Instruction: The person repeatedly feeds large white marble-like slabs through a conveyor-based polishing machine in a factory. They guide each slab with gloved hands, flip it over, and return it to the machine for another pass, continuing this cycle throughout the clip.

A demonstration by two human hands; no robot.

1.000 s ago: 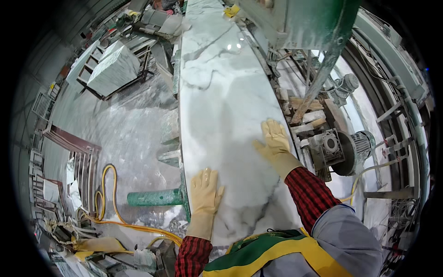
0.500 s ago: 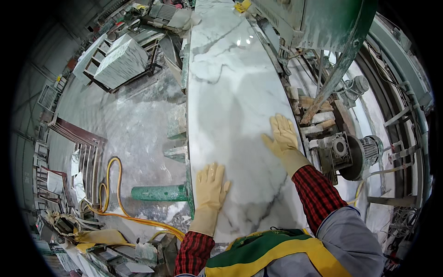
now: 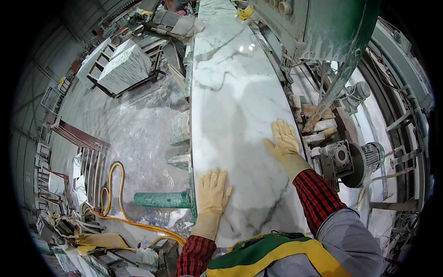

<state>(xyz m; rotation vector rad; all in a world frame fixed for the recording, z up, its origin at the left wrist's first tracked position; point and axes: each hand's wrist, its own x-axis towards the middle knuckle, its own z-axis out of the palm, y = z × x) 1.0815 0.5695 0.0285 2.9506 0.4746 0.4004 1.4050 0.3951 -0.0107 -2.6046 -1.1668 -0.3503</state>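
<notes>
A long, glossy white marble slab [image 3: 244, 152] with grey veins runs straight away from me up the middle of the view. My left hand [image 3: 212, 196], in a cream rubber glove, lies flat near the slab's left edge with its fingers stretched forward. Farther up, by the right edge, my right hand [image 3: 285, 143] rests palm down in a matching glove, thumb spread from the fingers. Neither hand grips anything. Red-and-black checked sleeves cover both forearms, and a green and yellow apron [image 3: 265, 249] shows at the slab's near end.
Right of the slab stand a motor with a gearbox [image 3: 344, 157] and a large green machine housing [image 3: 339, 32]. A green roller [image 3: 161, 199] juts out on the left, near a yellow hose [image 3: 122, 180] on the floor. Marble blocks [image 3: 124, 69] sit on a rack at far left.
The whole view has shifted slightly, so everything sits a little lower in the picture. Both hands stay flat on the slab, with no clear movement against it.
</notes>
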